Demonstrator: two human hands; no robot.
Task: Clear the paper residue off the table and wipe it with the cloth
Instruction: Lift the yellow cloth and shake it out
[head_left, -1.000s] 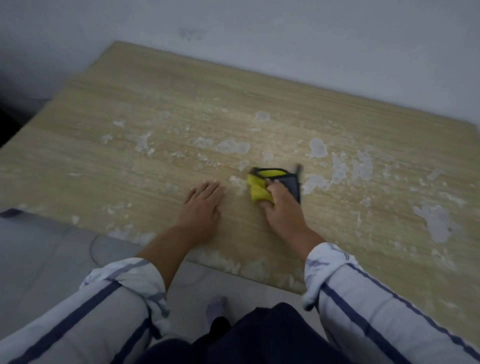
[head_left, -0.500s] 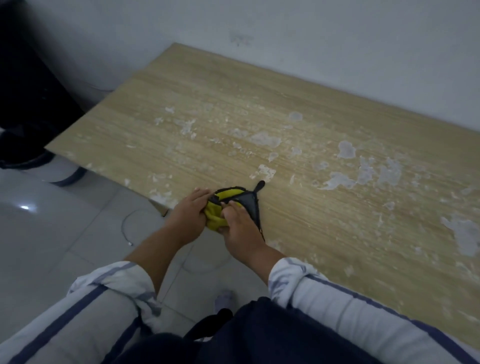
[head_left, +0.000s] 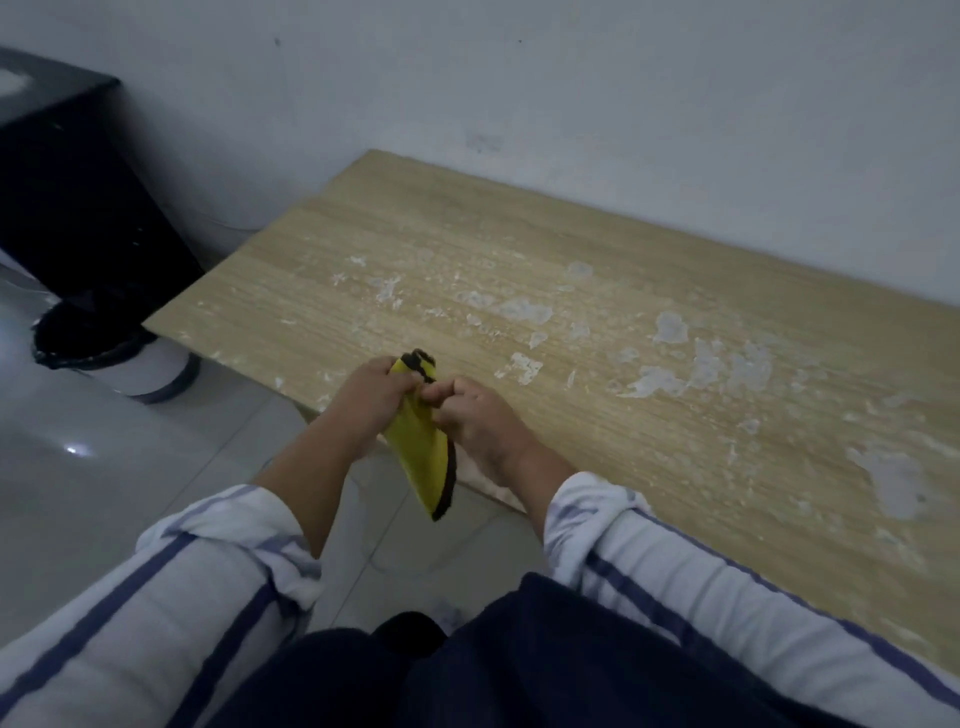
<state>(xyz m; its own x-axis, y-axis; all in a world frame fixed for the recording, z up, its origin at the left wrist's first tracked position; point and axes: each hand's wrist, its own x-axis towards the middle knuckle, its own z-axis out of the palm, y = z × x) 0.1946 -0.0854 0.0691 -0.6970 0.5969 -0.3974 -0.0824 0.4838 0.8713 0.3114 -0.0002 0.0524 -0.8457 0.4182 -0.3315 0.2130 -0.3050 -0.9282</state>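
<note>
Both hands are up at the near edge of the table, working the cloth between them. The left hand has its fingers curled tight round the top end, where a bit of black trim pokes out above the knuckles. The right hand is bunched too, fingertips pinching the cloth's side just beside the left hand's fingers. The cloth is off the tabletop: it hangs down from the two grips as a long, folded yellow wedge with a black border along its right edge, its point dangling over the floor.

The table is pale wood-grain laminate, pushed against a plain grey-white wall. Paper residue is stuck across it in dull white, ragged patches and flecks, thickest from the middle towards the right, with one large blotch near the front edge.

The sleeves are white with dark blue stripes, rolled at the cuffs. The floor is glossy grey tile. To the left stand a black cabinet and a round white bin with a black liner.
</note>
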